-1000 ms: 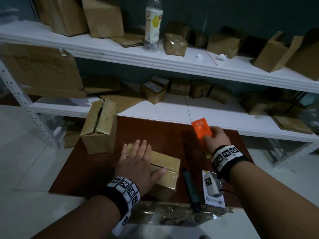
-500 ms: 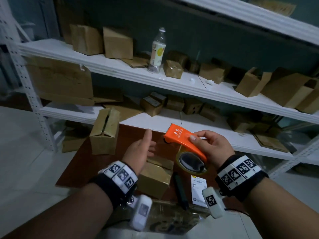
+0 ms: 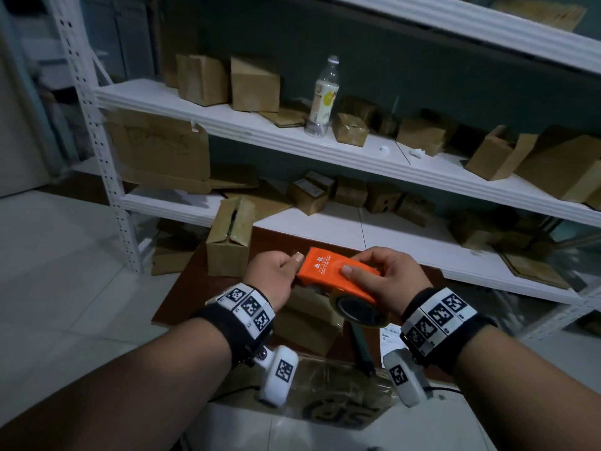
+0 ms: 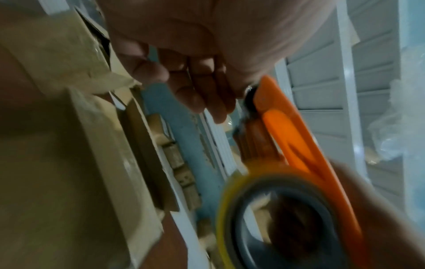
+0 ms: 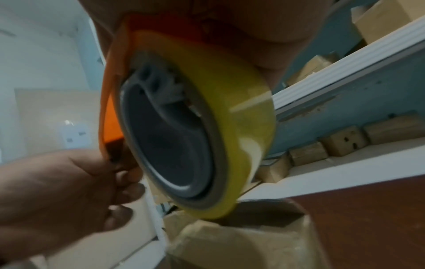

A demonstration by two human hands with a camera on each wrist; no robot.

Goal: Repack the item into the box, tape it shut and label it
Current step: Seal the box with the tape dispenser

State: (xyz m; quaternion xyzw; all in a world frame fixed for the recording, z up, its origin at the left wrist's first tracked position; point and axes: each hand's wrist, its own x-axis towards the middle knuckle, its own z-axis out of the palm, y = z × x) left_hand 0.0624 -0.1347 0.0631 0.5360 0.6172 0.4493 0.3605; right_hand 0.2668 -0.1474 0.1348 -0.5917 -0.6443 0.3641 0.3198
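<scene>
An orange tape dispenser (image 3: 335, 275) with a yellowish tape roll (image 3: 356, 312) is held in the air over the small cardboard box (image 3: 305, 323) on the brown table (image 3: 182, 297). My right hand (image 3: 370, 268) grips the dispenser's body, thumb on its side. My left hand (image 3: 294, 265) pinches the dispenser's front tip with the thumb on top. The left wrist view shows its fingers (image 4: 207, 98) curled beside the orange tip (image 4: 296, 142). The right wrist view is filled by the roll (image 5: 230, 127), with the box (image 5: 241, 245) below. The box's flaps lie shut.
A dark marker (image 3: 362, 348) and a white label sheet (image 3: 388, 333) lie right of the box. A taller cardboard box (image 3: 229, 239) stands at the table's far left. A clear plastic bag (image 3: 325, 395) lies at the near edge. White shelves (image 3: 357, 157) with several boxes rise behind.
My right hand lifted the dispenser from the table's far side to above the box. My left hand left the box top and took the dispenser's front tip.
</scene>
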